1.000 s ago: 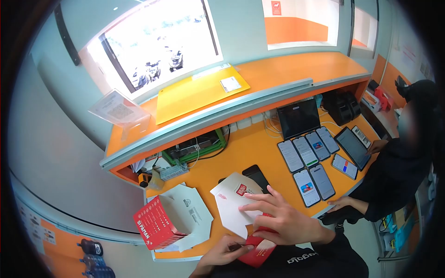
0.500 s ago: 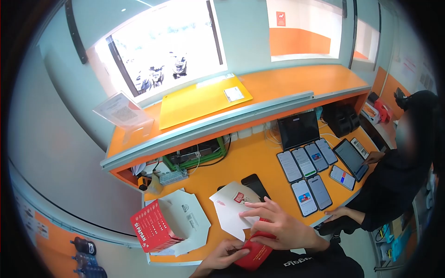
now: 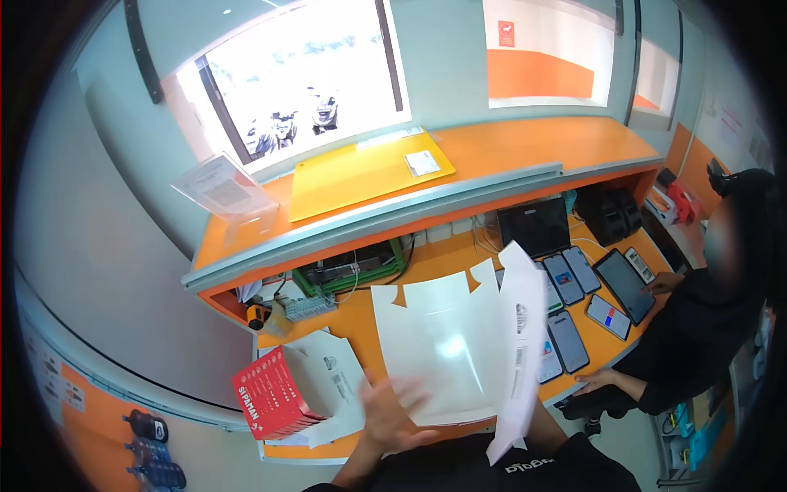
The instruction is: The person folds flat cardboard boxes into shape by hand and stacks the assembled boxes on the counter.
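I see the carton blank (image 3: 438, 336), folded a moment ago, now opened into a broad white sheet at lower centre, so unfolding looks well along. The left hand (image 3: 393, 414) blurs over its lower-left edge, fingers spread; the right hand is hidden behind it, grip untellable.

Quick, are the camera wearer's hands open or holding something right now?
Left hand: open, apparently empty, fingers spread and blurred, near the glossy white card sheet.
Right hand: hidden behind a raised white card panel with dark print; cannot be told.
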Demonstrator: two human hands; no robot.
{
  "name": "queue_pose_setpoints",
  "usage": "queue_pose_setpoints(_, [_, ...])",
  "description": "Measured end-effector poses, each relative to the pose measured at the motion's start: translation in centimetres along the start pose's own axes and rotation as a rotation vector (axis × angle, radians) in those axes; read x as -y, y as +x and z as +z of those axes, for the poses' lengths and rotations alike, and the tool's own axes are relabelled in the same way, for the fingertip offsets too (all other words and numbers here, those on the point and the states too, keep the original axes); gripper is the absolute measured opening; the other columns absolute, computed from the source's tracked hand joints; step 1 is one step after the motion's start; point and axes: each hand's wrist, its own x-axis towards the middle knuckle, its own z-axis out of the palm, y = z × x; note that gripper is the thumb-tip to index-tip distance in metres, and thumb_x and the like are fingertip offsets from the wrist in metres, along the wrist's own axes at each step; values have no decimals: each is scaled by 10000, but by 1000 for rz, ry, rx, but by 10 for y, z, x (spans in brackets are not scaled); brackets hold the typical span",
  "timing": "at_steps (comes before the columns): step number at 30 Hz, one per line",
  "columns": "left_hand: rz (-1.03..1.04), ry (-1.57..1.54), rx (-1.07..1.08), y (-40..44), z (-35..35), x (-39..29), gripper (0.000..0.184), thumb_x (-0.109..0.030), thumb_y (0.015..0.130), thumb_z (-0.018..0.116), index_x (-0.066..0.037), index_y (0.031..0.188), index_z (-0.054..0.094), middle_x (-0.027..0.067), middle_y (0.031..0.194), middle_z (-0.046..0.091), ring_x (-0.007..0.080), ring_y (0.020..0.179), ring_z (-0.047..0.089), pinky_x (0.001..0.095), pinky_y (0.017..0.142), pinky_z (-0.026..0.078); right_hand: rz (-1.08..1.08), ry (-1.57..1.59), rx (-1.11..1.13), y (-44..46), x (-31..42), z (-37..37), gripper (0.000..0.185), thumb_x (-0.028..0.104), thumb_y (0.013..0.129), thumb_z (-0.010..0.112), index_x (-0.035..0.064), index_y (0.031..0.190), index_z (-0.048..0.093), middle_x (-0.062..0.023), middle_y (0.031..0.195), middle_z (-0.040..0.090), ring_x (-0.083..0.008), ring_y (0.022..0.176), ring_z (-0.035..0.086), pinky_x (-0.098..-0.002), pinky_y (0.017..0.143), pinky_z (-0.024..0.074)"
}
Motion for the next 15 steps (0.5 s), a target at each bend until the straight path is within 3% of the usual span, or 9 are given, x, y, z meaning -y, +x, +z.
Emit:
queue_pose_setpoints(3, [-571,-314,-878,-8,12,18,701,-430,886,594,-13,1411,388,149,1433,413,296,1380,296,463,1124,223,-22,-50,52,8,-16,-9,555,474,1038,200,46,1155,534,-124,1121,608,-166,955,595,-304,806,469])
queue_pose_setpoints(5, [-884,-801,-732,-32,25,37,798,-518,889,549,14,1433,306,143,1397,420,270,1310,392,404,1084,307,-35,-90,76,13,-25,-14,555,471,1039,200,45,1144,539,-119,1098,610,-161,937,594,-300,797,468])
queue_pose_setpoints(6, [-843,-942,-462,-33,15,43,697,-491,953,451,29,1405,345,135,1364,459,254,1295,421,357,1075,324,-45,-110,85,16,-29,-16,554,469,1040,200,44,1138,542,-116,1086,612,-158,928,593,-298,792,468])
queue_pose_setpoints(7, [-856,-939,-460,-32,15,40,697,-491,953,451,29,1405,345,135,1364,459,254,1295,421,357,1075,324,-56,-131,92,20,-33,-18,554,467,1040,200,43,1133,545,-114,1074,613,-156,919,592,-296,787,467])
queue_pose_setpoints(9, [-1127,-1219,-523,-31,22,27,605,-443,1000,354,28,1378,379,134,1316,495,223,1259,455,351,1049,351,-75,-177,102,26,-38,-24,554,464,1041,201,41,1121,550,-109,1051,616,-151,902,590,-291,778,466])
queue_pose_setpoints(13, [-1086,-1353,-543,-23,36,37,550,-413,1024,291,21,1333,426,114,1237,530,192,1185,491,359,1012,377,-105,-251,121,41,-49,-32,555,457,1044,202,38,1099,562,-98,1005,622,-141,866,587,-283,758,464])
queue_pose_setpoints(15, [-1015,-1100,-560,-15,53,39,582,-450,1012,291,28,1323,405,136,1221,523,212,1139,501,360,998,374,-123,-281,140,51,-55,-37,556,454,1045,202,36,1088,567,-93,981,624,-136,849,585,-279,749,463])
